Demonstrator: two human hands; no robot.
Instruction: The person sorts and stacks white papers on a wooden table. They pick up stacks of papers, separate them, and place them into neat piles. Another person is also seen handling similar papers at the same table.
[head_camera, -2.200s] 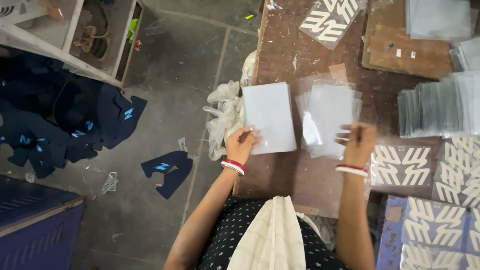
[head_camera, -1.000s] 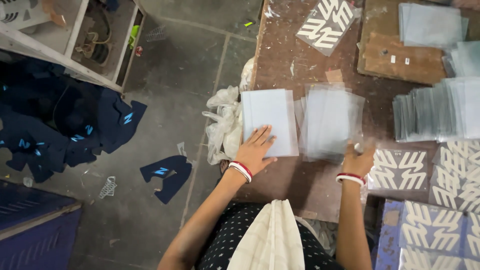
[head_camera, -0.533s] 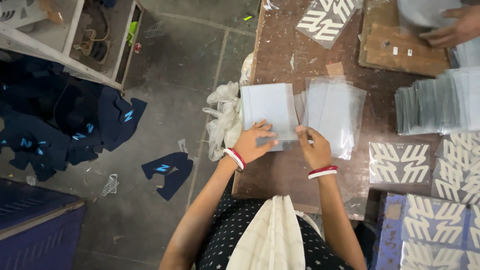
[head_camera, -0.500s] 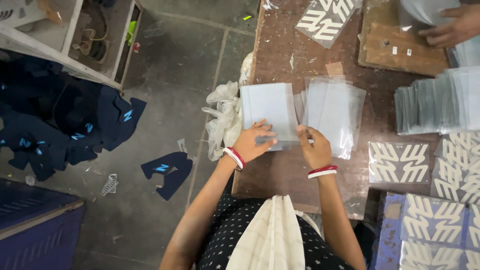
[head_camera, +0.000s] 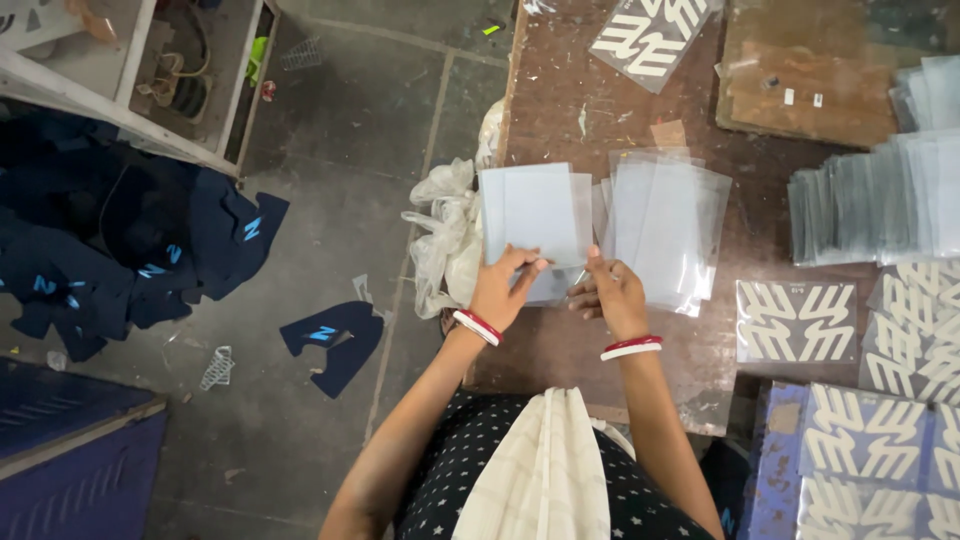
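Observation:
A stack of pale grey-white sheets (head_camera: 535, 212) lies at the left edge of a brown wooden table (head_camera: 560, 100). My left hand (head_camera: 497, 292) pinches the near edge of the top sheet, which is lifted slightly off the stack. My right hand (head_camera: 610, 295) is close beside it, with its fingertips closed on the near right corner of the same sheet. A loose pile of clear plastic sleeves (head_camera: 668, 222) lies just right of the stack, touching my right hand's far side. Both wrists wear red and white bangles.
Rows of clear sleeves (head_camera: 870, 205) and white-patterned transfer sheets (head_camera: 795, 322) fill the table's right side. Another transfer sheet (head_camera: 655, 30) and cardboard (head_camera: 800, 90) lie at the back. A crumpled plastic bag (head_camera: 445, 240) hangs off the left edge. Dark blue fabric pieces (head_camera: 130, 250) cover the floor.
My right hand left the clear sleeves and came to the stack. My left hand went from flat on the stack to pinching its top sheet. Another person's hand at top right is gone.

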